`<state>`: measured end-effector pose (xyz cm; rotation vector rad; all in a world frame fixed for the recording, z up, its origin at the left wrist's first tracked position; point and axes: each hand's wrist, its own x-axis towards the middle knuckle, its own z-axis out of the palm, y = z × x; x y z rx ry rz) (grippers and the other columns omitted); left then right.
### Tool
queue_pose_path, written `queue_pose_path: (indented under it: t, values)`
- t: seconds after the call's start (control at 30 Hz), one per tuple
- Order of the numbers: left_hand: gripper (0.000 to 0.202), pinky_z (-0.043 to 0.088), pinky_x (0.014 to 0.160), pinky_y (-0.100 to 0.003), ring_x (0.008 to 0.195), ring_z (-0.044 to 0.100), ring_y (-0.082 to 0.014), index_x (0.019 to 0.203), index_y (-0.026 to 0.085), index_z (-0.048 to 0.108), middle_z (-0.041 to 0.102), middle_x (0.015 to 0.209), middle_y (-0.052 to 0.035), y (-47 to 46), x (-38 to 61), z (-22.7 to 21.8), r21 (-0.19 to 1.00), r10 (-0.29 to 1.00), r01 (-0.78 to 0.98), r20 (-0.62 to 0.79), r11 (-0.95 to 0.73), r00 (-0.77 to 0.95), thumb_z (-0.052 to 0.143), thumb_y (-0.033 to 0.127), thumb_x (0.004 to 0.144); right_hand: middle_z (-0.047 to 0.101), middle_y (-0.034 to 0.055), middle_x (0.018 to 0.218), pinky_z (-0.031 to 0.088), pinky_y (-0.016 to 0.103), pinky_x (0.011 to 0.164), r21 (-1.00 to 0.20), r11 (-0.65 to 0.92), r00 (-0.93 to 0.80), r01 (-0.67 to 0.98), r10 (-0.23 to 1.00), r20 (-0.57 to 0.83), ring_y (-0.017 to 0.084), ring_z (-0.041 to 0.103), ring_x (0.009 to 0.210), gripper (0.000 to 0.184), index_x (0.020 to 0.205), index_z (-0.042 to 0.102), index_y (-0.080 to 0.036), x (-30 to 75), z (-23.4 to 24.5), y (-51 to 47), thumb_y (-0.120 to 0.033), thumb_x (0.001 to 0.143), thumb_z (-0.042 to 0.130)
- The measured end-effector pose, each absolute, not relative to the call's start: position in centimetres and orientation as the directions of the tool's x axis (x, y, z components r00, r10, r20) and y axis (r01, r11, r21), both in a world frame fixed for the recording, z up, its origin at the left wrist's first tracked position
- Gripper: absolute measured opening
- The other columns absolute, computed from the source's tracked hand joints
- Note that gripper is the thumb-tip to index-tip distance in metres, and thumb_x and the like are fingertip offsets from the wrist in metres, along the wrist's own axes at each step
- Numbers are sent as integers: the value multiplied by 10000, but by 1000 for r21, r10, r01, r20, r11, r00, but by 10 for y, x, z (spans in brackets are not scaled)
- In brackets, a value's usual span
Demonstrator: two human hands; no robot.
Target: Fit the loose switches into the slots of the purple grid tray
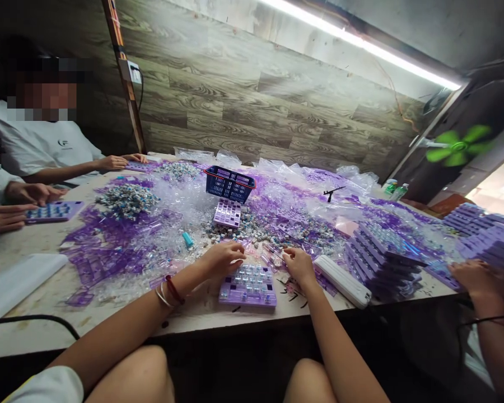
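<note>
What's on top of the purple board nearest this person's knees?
Small clear pieces sit in rows on the purple board. The left hand seems to hide part of the board's far left corner; whatever lies beneath the pieces can't be made out.

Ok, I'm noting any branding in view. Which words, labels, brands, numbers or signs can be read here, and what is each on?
"F", inside a curved mark that may be a "C": on the white shirt of the person at back left.
Tiny line beneath that mark: too small to read.
Bottles at back right: any label text is too small and blurred.
Purple keyboard at front centre: no characters readable.
</note>
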<state>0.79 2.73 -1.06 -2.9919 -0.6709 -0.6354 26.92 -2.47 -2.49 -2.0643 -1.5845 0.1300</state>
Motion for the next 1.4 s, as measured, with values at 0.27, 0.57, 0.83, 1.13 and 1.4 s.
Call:
queue_pose_path:
  t: [0.27, 0.57, 0.83, 1.13, 1.4]
  values:
    - [194, 444, 766, -244, 844, 605, -152, 916, 182, 692, 657, 972, -54, 29, 8, -14, 76, 382, 384, 399, -920, 834, 501, 194, 880, 720, 85, 991, 451, 240, 844, -432, -167, 281, 886, 935, 215, 189, 649, 932, 269, 994, 722, -136, 266, -21, -26, -161, 793, 544]
    - [215, 443, 703, -219, 797, 609, -138, 926, 175, 676, 651, 984, -55, 31, 11, -23, 122, 374, 356, 394, -927, 840, 469, 149, 873, 672, 112, 1102, 408, 248, 916, -334, -202, 286, 921, 931, 225, 181, 587, 1045, 433, 1141, 651, -106, 273, 6, 51, -39, 806, 386]
    - [272, 454, 721, -207, 837, 593, -134, 1121, 217, 601, 617, 1089, -46, 26, 11, -21, 79, 344, 340, 370, -937, 863, 434, 168, 912, 680, 123, 1072, 445, 258, 830, -225, -308, 335, 924, 937, 94, 217, 622, 984, 303, 1023, 701, -150, 269, 10, 91, -284, 762, 626]
    - [411, 479, 844, -282, 976, 598, -192, 1284, 217, 517, 616, 1159, -92, 16, 14, -18, 205, 342, 288, 315, -935, 885, 468, 130, 885, 706, 152, 937, 485, 293, 716, -189, -410, 434, 892, 895, 104, 259, 666, 901, 337, 941, 727, -145, 256, 10, 82, -378, 711, 646]
    - [359, 477, 849, -279, 959, 610, -190, 1142, 203, 629, 640, 1091, -87, 17, 13, -11, 324, 301, 202, 295, -924, 907, 536, 104, 810, 715, 104, 931, 462, 275, 676, -205, -354, 386, 913, 910, 150, 237, 666, 864, 308, 887, 727, -186, 260, 15, 58, -415, 711, 621]
